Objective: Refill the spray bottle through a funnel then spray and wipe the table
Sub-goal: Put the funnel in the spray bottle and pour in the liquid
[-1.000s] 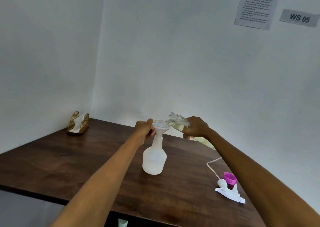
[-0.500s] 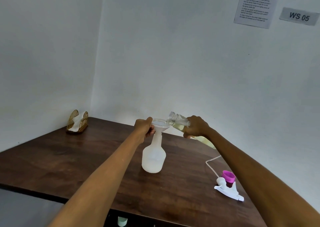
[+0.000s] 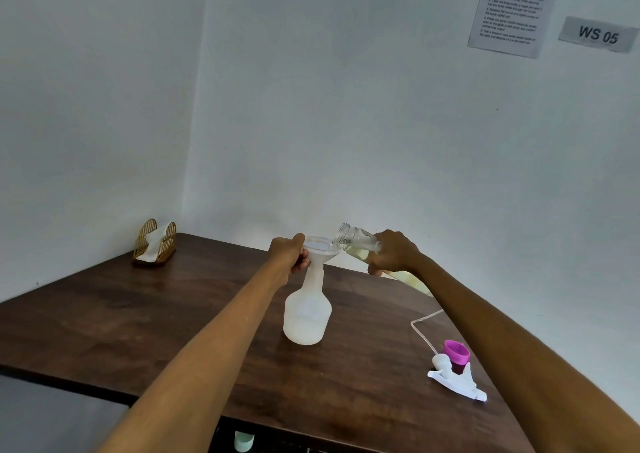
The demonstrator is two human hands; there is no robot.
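Both hands work at the far middle of the dark brown wooden table (image 3: 121,317). The left hand (image 3: 289,253) is curled around the rim of the translucent white plastic funnel (image 3: 322,250), thumb on top and fingers tucked underneath, holding it in place. The funnel's stem sits in the neck of the frosted white plastic spray bottle (image 3: 306,314), which stands upright on the table with its top off.

The right hand (image 3: 393,253) is wrapped around the clear plastic refill bottle (image 3: 356,241), which holds pale yellow liquid. That bottle is tipped nearly level, its open threaded mouth just over the right edge of the funnel and its base pointing back towards the right. Whether liquid is running out of the mouth cannot be told.

Nearer and to the right, well apart from the spray bottle, the white trigger sprayer head (image 3: 453,378) lies on its side on the table, with its thin clear dip tube (image 3: 420,328) curving away towards the far side. A small magenta plastic cap (image 3: 456,350) stands just beside the sprayer head, touching or almost touching it.

At the far left corner of the table stands a golden wire napkin holder (image 3: 154,243) with white napkins in it. On the white wall at upper right hang a printed paper sheet (image 3: 512,9) and a grey label reading "WS 05" (image 3: 598,35).
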